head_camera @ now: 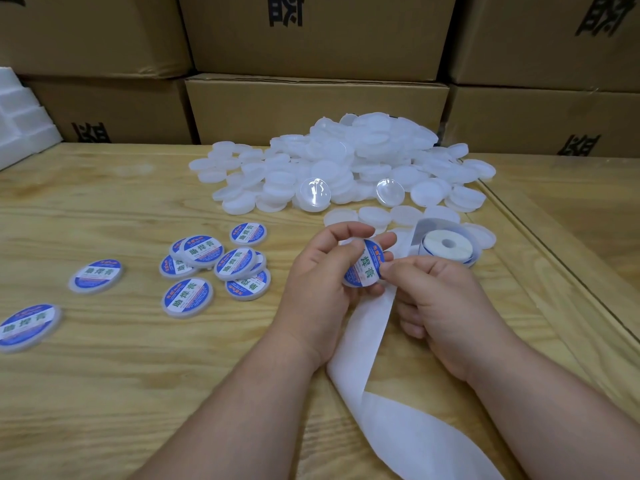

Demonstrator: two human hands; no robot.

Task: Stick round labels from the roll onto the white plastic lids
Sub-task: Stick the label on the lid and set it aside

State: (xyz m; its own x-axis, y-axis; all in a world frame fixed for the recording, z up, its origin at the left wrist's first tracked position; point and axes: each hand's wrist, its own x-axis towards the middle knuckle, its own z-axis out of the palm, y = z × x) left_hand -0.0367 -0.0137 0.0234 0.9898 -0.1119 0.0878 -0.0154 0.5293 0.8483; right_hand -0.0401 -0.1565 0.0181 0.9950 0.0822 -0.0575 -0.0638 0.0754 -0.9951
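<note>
My left hand (322, 275) holds a white lid (363, 265) that carries a blue and white round label. The thumb of my right hand (440, 299) presses on the label's right edge. The label roll (448, 247) lies flat just behind my right hand. Its empty white backing strip (367, 341) runs from the roll under my hands toward the near table edge. A big heap of plain white lids (346, 164) sits behind my hands. Several labelled lids (221, 265) lie to the left on the wooden table (138, 375).
Cardboard boxes (311, 105) are stacked along the back of the table. White foam pieces (20, 116) stand at the far left. Two clear domed discs (315, 194) lean on the front of the heap. A raised wooden strip (554, 265) runs diagonally at the right.
</note>
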